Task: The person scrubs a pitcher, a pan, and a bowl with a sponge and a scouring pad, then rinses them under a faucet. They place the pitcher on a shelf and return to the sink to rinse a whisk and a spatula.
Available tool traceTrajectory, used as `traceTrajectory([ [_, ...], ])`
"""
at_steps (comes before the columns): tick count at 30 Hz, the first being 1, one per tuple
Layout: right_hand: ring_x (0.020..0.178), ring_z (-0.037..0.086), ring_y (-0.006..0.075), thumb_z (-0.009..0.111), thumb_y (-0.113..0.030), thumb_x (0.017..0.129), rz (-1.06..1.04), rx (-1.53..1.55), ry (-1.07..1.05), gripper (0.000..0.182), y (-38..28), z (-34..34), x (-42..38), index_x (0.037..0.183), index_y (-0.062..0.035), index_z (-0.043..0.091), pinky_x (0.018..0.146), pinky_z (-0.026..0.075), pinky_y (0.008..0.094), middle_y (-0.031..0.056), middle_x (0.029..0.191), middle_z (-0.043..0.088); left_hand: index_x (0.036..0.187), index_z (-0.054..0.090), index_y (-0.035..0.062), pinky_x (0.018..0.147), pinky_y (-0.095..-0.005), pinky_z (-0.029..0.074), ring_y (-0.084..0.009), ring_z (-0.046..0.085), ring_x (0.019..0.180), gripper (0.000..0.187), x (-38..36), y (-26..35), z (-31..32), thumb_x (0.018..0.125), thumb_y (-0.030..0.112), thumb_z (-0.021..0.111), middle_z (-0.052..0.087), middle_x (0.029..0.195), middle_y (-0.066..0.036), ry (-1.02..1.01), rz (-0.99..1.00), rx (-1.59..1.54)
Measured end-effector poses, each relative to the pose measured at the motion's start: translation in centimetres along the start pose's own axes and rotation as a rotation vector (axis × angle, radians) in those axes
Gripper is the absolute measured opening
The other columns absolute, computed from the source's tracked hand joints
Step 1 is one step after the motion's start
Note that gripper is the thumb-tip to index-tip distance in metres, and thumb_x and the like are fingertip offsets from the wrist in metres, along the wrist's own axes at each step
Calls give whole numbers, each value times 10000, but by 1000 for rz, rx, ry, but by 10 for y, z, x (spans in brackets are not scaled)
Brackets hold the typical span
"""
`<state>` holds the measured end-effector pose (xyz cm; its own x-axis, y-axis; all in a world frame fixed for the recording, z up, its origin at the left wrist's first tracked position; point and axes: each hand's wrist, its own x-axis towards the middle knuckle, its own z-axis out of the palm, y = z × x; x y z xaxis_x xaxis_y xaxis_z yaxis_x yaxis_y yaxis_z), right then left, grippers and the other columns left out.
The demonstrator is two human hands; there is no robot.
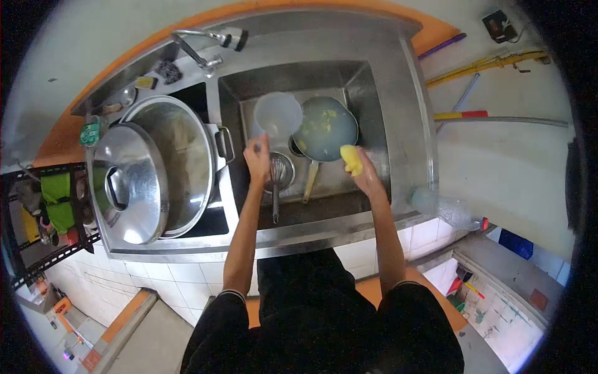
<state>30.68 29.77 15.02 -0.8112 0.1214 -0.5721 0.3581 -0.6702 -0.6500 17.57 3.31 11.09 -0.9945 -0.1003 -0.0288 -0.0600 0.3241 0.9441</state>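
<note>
In the steel sink (pixel 364 196), my left hand (pixel 256 159) is closed at the near edge of a translucent round container (pixel 278 114), gripping it by the rim. My right hand (pixel 366 173) holds a yellow sponge (pixel 352 159) beside the lower right of a frying pan (pixel 325 129). Yellow bits lie on the pan's grey surface, and its handle (pixel 310 181) points toward me. Below my left hand, a whisk (pixel 276 193) rests over a round metal bowl (pixel 284 172).
Left of the sink stands a large metal pot (pixel 208 187) with its lid (pixel 134 181) leaning over it. A faucet (pixel 208 62) rises behind. A scouring sponge (pixel 146 82) and steel wool (pixel 168 71) sit at the back left. A clear plastic bottle (pixel 451 210) lies on the right.
</note>
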Motion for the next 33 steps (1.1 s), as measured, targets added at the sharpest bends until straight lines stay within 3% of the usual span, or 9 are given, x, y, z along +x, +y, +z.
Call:
traceTrajectory([
  [5,803,551,150,500,-247,884,196,-235,178,255,87,-74,18,1101,-114,491,570,460,286,33,947,542,979,618,-19,809,-318,395,-204,524,924,411,8,-51,9,875,369,531,578,1023,-146,-98,-290,-143],
  [9,801,560,198,505,-172,850,202,-398,271,269,129,-86,40,1114,-119,493,556,484,303,48,951,532,1183,490,-29,874,-324,386,-237,521,974,511,6,-85,23,887,386,511,555,1081,-144,-56,-375,-224],
  [12,845,579,262,564,-44,707,73,-764,233,338,157,-109,72,1041,-101,558,692,498,365,97,972,564,1184,485,-10,870,-330,387,-221,517,962,475,5,-101,30,898,369,498,556,1076,-122,-4,-479,-310],
  [15,934,549,287,500,-55,751,-485,-1605,73,317,178,-119,97,1057,-128,537,729,497,376,119,1068,541,1155,497,-4,860,-328,385,-202,508,956,429,5,-83,28,912,349,479,558,1071,-99,-32,-492,-411],
  [21,1028,538,327,501,-87,752,138,-1734,275,296,130,-8,109,1042,-94,561,845,445,426,137,1075,569,1119,506,3,832,-296,380,-174,503,938,368,15,-103,27,923,311,464,561,1037,-81,-20,-414,-328],
  [24,981,565,344,592,-159,710,239,-1878,84,369,162,-15,148,1057,-34,563,809,475,439,162,1133,549,1131,504,0,854,-294,368,-191,505,956,379,21,-115,26,918,312,475,560,1061,-103,-46,-415,-288],
  [27,1085,508,339,485,-73,728,421,-1864,-185,418,158,10,179,1145,-59,507,874,439,394,183,1195,511,1153,487,1,868,-300,363,-208,505,983,403,25,-127,25,911,323,485,553,1078,-122,-71,-386,-299],
  [30,1075,523,292,484,-40,711,262,-1663,0,548,165,21,216,1255,-51,424,864,440,353,184,1240,485,1186,449,-5,886,-310,363,-223,501,1012,423,25,-123,24,890,292,512,541,1099,-137,-44,-525,-317],
  [33,1022,531,249,516,-25,707,81,-1042,-87,601,148,18,236,1290,-19,372,840,442,319,165,1226,488,1199,422,-17,896,-320,368,-235,497,1030,432,11,-137,19,856,222,528,530,1114,-144,-36,-539,-305],
])
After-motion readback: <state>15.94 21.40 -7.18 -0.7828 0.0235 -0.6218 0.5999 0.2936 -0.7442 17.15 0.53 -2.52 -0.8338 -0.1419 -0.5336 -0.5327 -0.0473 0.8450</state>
